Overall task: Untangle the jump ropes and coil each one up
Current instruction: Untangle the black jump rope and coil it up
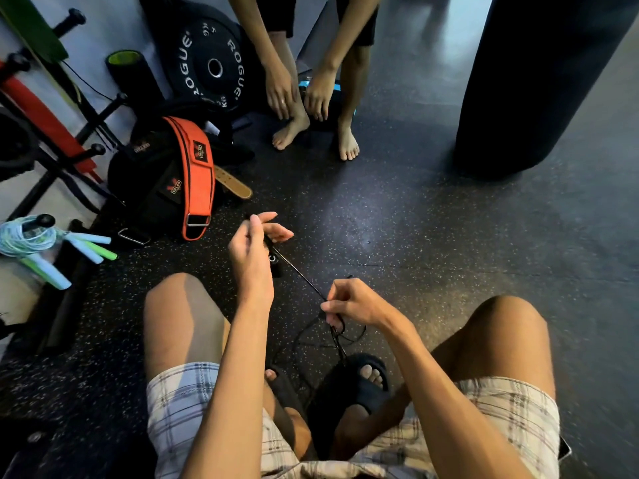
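One view, from the head camera, looks down between the wearer's bare knees onto a dark speckled floor (432, 219). Just left of centre, the left hand (252, 248) is curled round the upper end of the black jump rope (301, 275). Its thumb and fingertips are closed on the rope, and the black handle (276, 266) hangs just under the palm. From there the cord runs taut toward four o'clock to the right hand (351, 302), which pinches it between thumb and forefinger with the other fingers folded.

At six o'clock from that hand the rest of the rope falls in loose loops toward a foot in a black slide sandal (359, 385). Dark cord against dark floor and sandal makes the loops hard to trace, so I cannot tell whether they are knotted.

At nine o'clock, well apart from the hands, pale blue and green jump ropes (29, 236) lie bundled, their handles pointing toward four o'clock. At ten o'clock an orange lifting belt (195, 174) stands curled on its edge, with a brown leather belt (233, 183) just beside it. At eleven o'clock stand a weight plate (211, 67) marked ROGUE and a foam roller (133, 77). At twelve o'clock a second person (347, 81) stands barefoot, hands hanging by the shins. A black punching bag (532, 81) fills one to two o'clock.
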`<state>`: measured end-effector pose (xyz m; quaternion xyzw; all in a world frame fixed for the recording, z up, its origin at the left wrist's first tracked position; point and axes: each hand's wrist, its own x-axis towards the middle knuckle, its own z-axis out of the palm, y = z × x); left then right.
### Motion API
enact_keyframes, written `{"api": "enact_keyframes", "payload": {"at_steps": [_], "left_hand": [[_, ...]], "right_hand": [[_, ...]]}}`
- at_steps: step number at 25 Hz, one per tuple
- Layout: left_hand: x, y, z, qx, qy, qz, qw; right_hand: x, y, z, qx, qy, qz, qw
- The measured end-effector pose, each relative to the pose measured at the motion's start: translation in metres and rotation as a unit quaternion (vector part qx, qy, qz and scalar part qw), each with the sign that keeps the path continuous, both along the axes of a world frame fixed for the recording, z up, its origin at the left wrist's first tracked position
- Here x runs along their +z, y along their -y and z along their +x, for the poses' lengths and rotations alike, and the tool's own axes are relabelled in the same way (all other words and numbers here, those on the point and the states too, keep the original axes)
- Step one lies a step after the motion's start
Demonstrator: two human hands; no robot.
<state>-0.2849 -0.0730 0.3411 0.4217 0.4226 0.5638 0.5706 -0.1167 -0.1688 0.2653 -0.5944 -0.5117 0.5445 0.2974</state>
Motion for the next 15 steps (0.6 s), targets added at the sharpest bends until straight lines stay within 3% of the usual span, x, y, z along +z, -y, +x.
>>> {"api": "enact_keyframes", "payload": {"at_steps": [4, 10, 13, 15], "left_hand": [[-0.01, 0.0, -0.002, -0.015, -0.145, 0.052, 0.988], [-0.017, 0.009, 0.004, -0.092, -0.291, 0.059, 0.95], [-0.012, 0.011, 0.008, -0.168, -0.297, 0.037, 0.939], [-0.009, 0.013, 0.01, -0.219, -0.247, -0.007, 0.944]], "right_hand": [[0.024, -0.008, 0.002, 0.036, 0.032, 0.041, 0.998], [0.071, -0.026, 0.01, 0.072, 0.077, 0.109, 0.988], [0.096, -0.038, 0.014, 0.071, 0.071, 0.132, 0.986], [0.109, -0.046, 0.016, 0.06, 0.069, 0.148, 0.985]]}}
